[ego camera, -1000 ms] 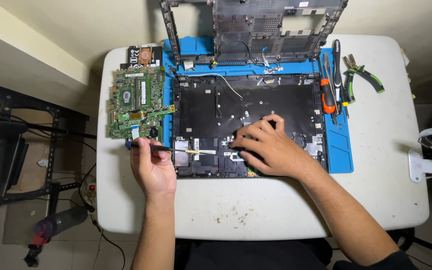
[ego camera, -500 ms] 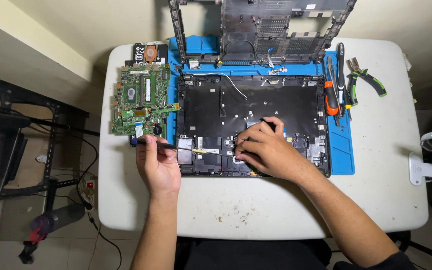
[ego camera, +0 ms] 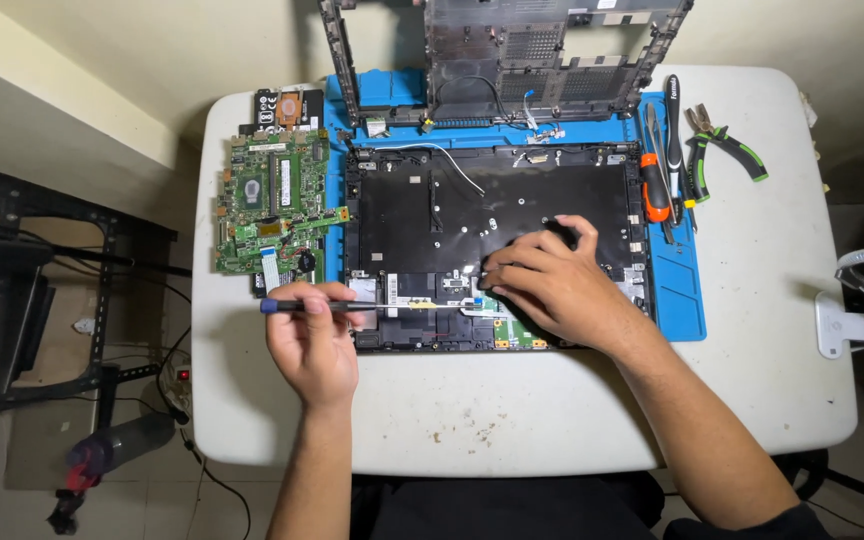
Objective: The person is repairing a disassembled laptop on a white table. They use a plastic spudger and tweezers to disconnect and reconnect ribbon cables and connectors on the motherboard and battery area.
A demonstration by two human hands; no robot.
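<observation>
Head view, looking down on a white surface (ego camera: 752,300) with a blue work mat (ego camera: 687,300) on it.

Left hand (ego camera: 314,345): grip clamped on a slim screwdriver (ego camera: 352,305) with a blue cap at its 9 o'clock end. The tool lies nearly level, its shaft pointing toward 3 o'clock, the tip over the front edge of the opened laptop base (ego camera: 492,215). Whether the tip touches the part under it cannot be told.

Right hand (ego camera: 552,285): fingers curled together and pressed down on the laptop base near its front right area, just beside a small green board (ego camera: 520,335) at the base's 6 o'clock edge. Nothing visible is held in this grip; fingertips rest on the black inner plate.

Laptop base sits on the blue mat, centre of the surface. A white wire (ego camera: 452,165) crosses its upper left part.

At 12 o'clock of the base: a stripped black laptop shell (ego camera: 552,50), standing tilted.
At 9 o'clock: green motherboard (ego camera: 274,200), lying flat on the surface, just beside the mat.
At 3 o'clock: orange-handled screwdriver (ego camera: 655,190) on the mat edge; green-handled pliers (ego camera: 727,150) farther out, on the bare surface.
</observation>
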